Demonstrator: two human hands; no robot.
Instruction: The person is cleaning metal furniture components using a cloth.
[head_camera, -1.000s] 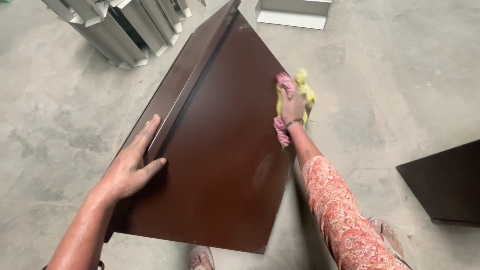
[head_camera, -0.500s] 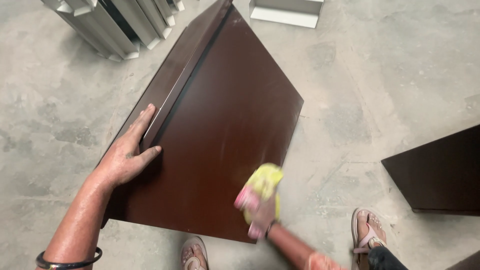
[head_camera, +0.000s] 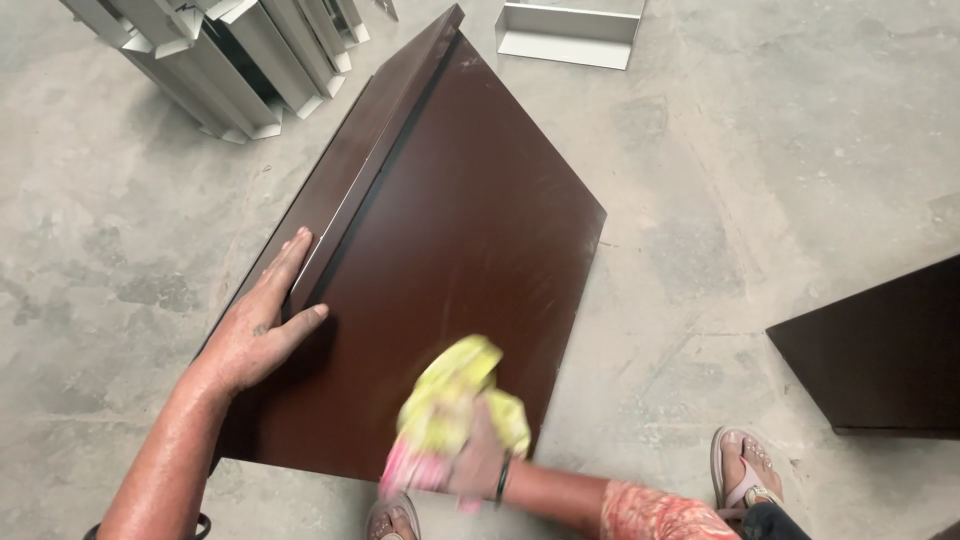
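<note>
Concrete floor (head_camera: 780, 150), left hand (head_camera: 255, 325) flat on brown panel (head_camera: 460, 230); right hand (head_camera: 475, 455) blurred, gripping yellow rag (head_camera: 455, 395)

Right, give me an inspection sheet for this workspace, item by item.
Surface: grey concrete floor, stained and dusty.
Job's things: dark brown panel lying flat, raised fold along its left edge; yellow and pink cloth on its near part.
Clutter: stack of grey metal profiles top left; a grey channel piece at top; second brown panel at right.
Grippers: left hand pressed on the panel's fold; right hand gripping the cloth.
Cables: nothing seen.
Surroundings: sandalled foot at bottom right, another foot at the bottom edge.
</note>
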